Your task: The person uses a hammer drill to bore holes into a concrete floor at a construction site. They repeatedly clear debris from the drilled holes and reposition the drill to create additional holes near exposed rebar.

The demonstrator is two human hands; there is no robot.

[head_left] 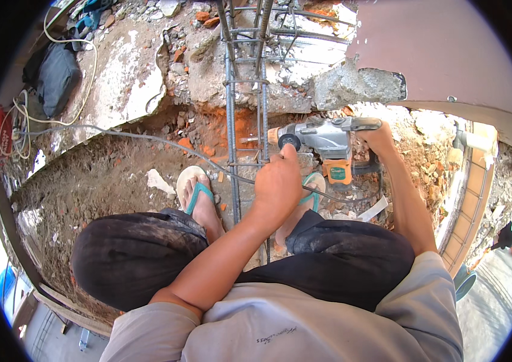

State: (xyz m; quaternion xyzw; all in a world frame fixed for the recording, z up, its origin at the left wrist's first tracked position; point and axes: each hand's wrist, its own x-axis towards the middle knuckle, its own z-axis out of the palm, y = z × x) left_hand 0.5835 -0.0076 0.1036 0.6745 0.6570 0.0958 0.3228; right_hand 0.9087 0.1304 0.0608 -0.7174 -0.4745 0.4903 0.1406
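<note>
A grey and orange rotary hammer [330, 137] lies sideways across the trench, its nose turned left. My right hand [376, 139] is closed around its rear handle. My left hand [278, 180] is wrapped about the black side handle [289, 142] near the nose, with the thumb uppermost. A thin bit [249, 140] points left between the upright steel bars of a rebar cage [230, 114], toward reddish broken brick and soil. Whether its tip touches anything, I cannot tell. My feet, in flip-flops [199, 196], stand on the dirt on both sides of the cage.
A grey power cable [165, 143] crosses the trench past my left arm. Broken concrete [352, 87] and more rebar [310, 33] lie beyond the tool. At the left are a dark bag [58, 81] and a pale cord [95, 66]. Orange bricks [467, 199] line the right side.
</note>
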